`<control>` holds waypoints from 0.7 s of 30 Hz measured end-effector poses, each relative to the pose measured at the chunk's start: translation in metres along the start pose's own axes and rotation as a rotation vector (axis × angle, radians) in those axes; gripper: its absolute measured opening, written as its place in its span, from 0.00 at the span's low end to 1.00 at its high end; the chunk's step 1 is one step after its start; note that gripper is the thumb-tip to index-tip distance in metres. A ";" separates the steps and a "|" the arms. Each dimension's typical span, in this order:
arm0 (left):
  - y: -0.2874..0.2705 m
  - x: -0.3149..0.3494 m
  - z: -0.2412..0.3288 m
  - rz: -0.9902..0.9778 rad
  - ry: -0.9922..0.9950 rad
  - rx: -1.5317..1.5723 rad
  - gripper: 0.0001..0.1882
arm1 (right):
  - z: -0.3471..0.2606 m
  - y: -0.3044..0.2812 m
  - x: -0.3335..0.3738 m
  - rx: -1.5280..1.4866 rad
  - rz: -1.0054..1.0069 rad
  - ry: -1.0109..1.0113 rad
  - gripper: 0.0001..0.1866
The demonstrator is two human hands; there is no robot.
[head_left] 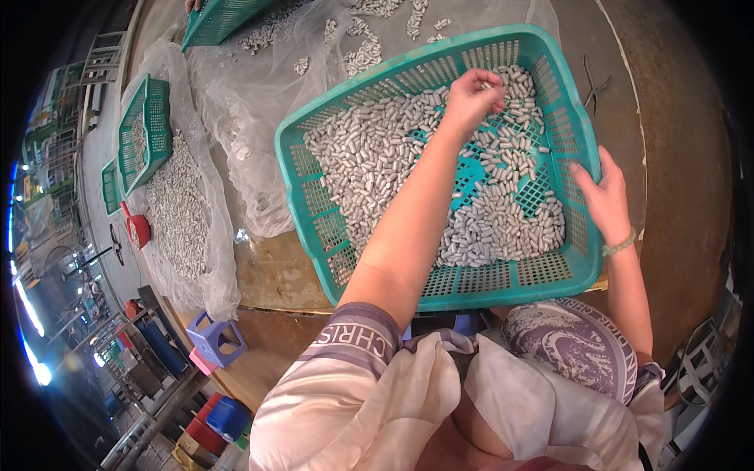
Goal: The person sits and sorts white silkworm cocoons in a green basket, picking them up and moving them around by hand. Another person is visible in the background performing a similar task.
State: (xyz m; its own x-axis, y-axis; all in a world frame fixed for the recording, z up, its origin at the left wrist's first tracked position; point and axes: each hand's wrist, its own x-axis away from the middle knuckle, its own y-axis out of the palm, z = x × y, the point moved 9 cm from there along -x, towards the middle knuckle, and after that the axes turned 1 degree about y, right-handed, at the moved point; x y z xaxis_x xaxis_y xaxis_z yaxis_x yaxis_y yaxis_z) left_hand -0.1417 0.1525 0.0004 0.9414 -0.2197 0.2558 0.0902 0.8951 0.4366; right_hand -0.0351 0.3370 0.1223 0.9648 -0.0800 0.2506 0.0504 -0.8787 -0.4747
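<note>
A large green plastic basket (440,302) stands in front of me, slightly tilted. Many small silvery-grey, capsule-shaped pieces (365,149) lie in it, heaped toward the left and lower parts, and patches of its lattice floor show among them. My left hand (473,100) is over the far right part of the basket, above the pieces. Its fingers are curled together in a pinch; whatever they hold is too small to make out. At the right side, my right hand (603,196) grips the basket's rim, thumb inside and the other fingers mostly hidden outside.
Clear plastic sheeting (251,173) with more pieces covers the table's left. A smaller green basket (149,129) and a red scoop (136,226) are there. Pliers (594,86) lie beyond the basket's right side. Another person's hand (192,5) touches a green basket (224,20) at the top.
</note>
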 end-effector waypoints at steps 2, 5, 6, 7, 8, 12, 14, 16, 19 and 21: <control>0.004 -0.004 0.011 -0.031 0.230 -0.371 0.06 | -0.001 0.001 0.000 0.024 -0.007 -0.003 0.11; 0.017 0.002 0.019 0.007 0.475 -0.831 0.04 | 0.000 0.001 -0.001 0.029 -0.003 -0.004 0.10; 0.022 0.006 0.020 0.035 0.540 -0.967 0.03 | 0.001 0.000 0.000 0.026 0.001 -0.004 0.10; 0.026 0.008 0.022 0.044 0.558 -1.022 0.04 | 0.001 0.000 -0.001 0.023 0.000 0.000 0.10; 0.030 0.011 0.024 0.053 0.575 -1.077 0.04 | 0.002 -0.001 -0.001 0.021 -0.001 0.004 0.10; 0.031 0.009 0.020 0.034 0.588 -1.189 0.04 | 0.001 0.001 -0.001 -0.001 -0.001 0.010 0.11; 0.031 0.010 0.022 0.035 0.598 -1.189 0.03 | 0.003 0.000 -0.001 0.004 0.005 -0.005 0.11; 0.031 0.009 0.023 0.033 0.588 -1.195 0.03 | 0.005 -0.001 -0.002 0.016 0.006 -0.011 0.11; 0.032 0.003 0.021 0.028 0.561 -1.196 0.03 | 0.005 -0.001 -0.002 0.030 0.007 -0.013 0.11; 0.030 0.000 0.022 0.027 0.569 -1.174 0.03 | 0.003 0.000 -0.002 0.018 0.016 -0.020 0.11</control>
State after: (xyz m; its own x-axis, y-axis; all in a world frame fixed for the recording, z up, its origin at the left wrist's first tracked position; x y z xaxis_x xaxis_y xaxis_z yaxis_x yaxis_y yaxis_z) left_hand -0.1465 0.1709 0.0324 0.9259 -0.2612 -0.2729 0.0249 0.7631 -0.6458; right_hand -0.0359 0.3389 0.1192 0.9706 -0.0839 0.2257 0.0396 -0.8689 -0.4934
